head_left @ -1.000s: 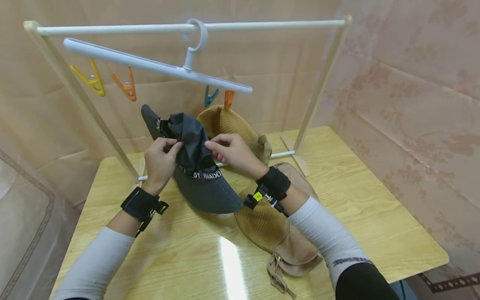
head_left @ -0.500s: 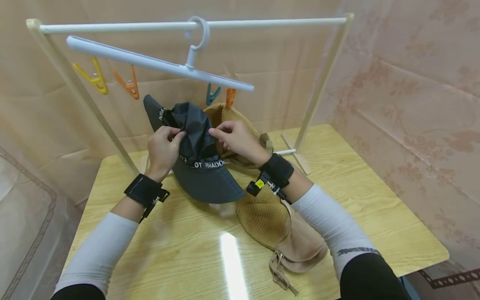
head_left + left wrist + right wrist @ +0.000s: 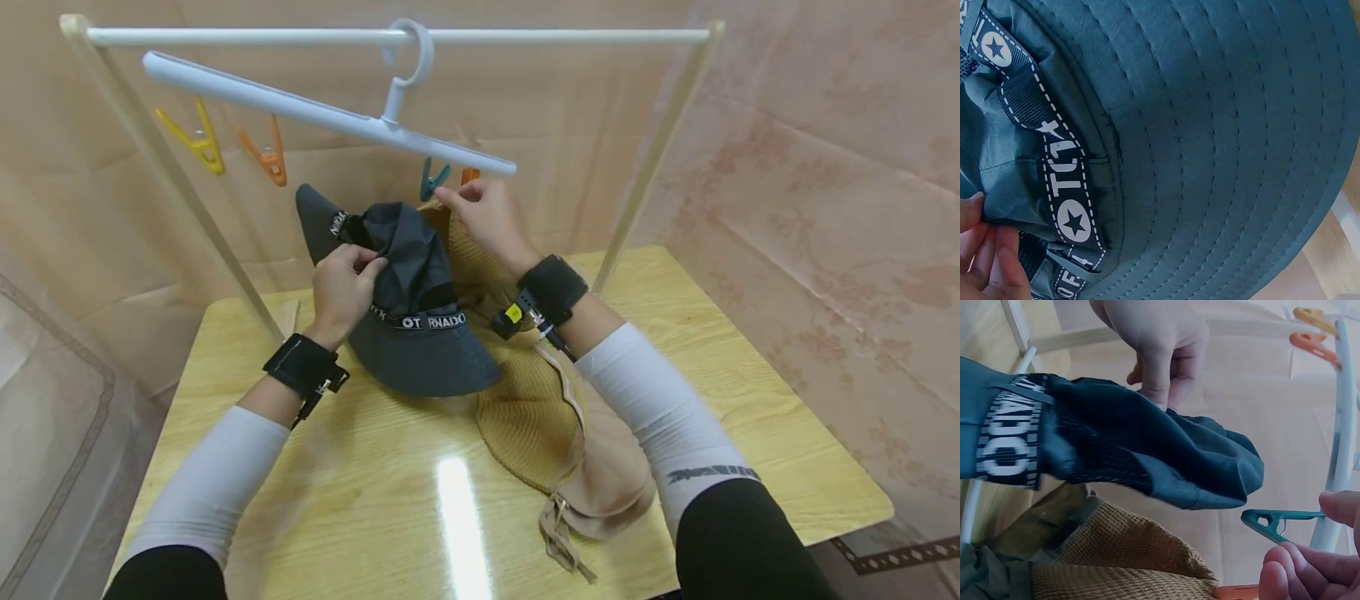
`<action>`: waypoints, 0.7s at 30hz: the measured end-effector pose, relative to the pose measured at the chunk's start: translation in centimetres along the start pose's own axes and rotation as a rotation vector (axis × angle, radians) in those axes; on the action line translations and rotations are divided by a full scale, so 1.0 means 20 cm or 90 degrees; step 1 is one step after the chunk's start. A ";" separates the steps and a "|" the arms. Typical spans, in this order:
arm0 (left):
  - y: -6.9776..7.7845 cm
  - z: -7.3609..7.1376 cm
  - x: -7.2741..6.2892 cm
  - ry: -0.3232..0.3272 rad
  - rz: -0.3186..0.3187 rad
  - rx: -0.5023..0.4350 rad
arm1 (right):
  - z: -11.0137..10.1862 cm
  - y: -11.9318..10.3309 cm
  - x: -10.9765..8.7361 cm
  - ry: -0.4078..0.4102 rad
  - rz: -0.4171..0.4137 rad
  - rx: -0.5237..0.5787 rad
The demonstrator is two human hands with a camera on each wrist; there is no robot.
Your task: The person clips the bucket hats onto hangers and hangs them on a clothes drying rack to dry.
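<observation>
My left hand (image 3: 341, 292) pinches the crown of a dark grey-blue sun hat (image 3: 423, 362), its wide brim tilted down. Rows of stitching and a printed ribbon round the hat show in the left wrist view. My right hand (image 3: 491, 221) is up beside a teal clothespin (image 3: 1272, 525) under the white hanger (image 3: 330, 112). In the right wrist view its thumb and fingers stand apart right at that clothespin. The hat's crown lies just left of the clothespin. Behind it hangs a tan knitted hat (image 3: 1135, 544), held by an orange clothespin (image 3: 1238, 592) and partly hidden by my right hand.
The hanger hangs slanted from the white rail (image 3: 570, 37) of a frame standing on the wooden table (image 3: 360, 500). Yellow (image 3: 201, 143) and orange (image 3: 268, 154) clothespins hang at its left. Another tan hat (image 3: 532, 408) lies on the table, under the right forearm.
My right hand has let go of the dark hat and moved up to the teal clothespin. My left hand still pinches the hat, which has risen slightly in the view.
</observation>
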State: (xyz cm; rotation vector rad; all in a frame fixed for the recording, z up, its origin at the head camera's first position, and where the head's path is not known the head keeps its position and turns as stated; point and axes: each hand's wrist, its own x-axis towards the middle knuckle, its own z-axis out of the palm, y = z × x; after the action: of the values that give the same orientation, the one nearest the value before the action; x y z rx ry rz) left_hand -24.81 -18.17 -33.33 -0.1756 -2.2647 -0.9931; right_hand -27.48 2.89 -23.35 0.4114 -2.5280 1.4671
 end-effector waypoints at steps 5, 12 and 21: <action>0.02 0.03 -0.01 -0.018 0.003 0.006 | 0.00 -0.02 0.05 0.021 0.003 -0.046; 0.02 0.06 -0.05 -0.050 0.009 0.022 | 0.01 -0.02 0.08 0.029 0.030 -0.081; 0.03 0.05 -0.05 -0.043 0.026 0.032 | 0.07 -0.02 0.11 0.075 0.036 -0.085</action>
State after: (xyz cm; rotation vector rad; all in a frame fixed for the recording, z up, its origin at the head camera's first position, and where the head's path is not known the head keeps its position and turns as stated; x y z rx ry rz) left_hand -24.41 -16.92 -34.13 -0.2361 -2.3352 -0.9215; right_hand -29.42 1.22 -23.07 0.2260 -2.5431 1.2902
